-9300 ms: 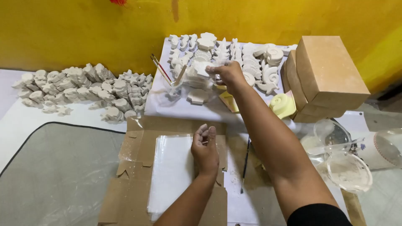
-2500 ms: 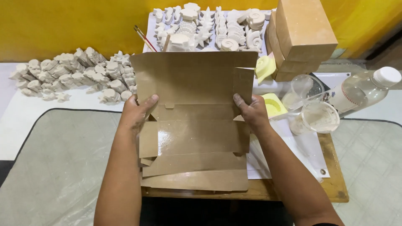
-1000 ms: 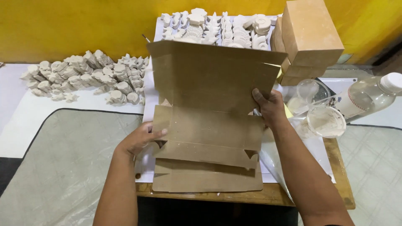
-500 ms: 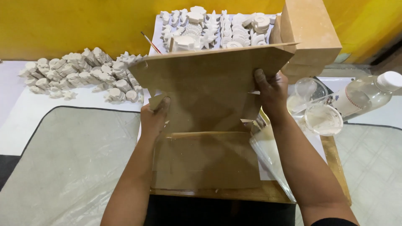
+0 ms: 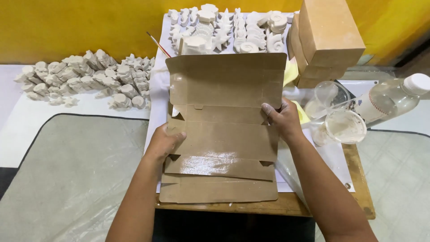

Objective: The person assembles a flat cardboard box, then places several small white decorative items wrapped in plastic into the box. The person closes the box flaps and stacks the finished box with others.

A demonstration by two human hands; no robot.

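Now each hand, left hand [image 5: 165, 142] and right hand [image 5: 280, 120], grips the cardboard box [image 5: 224, 130].

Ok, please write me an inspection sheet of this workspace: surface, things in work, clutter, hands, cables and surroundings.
Surface: small wooden table, white sheet on top.
Things in work: flat brown cardboard box blank, unfolded, glossy inside facing up.
Clutter: white plaster figures behind the blank, another pile at left; brown boxes; clear cups; plastic bottle; paintbrush.
Hands: left hand grips the blank's left edge; right hand its right edge.
Cables: nothing seen.
Surroundings: yellow wall; grey mat at left.
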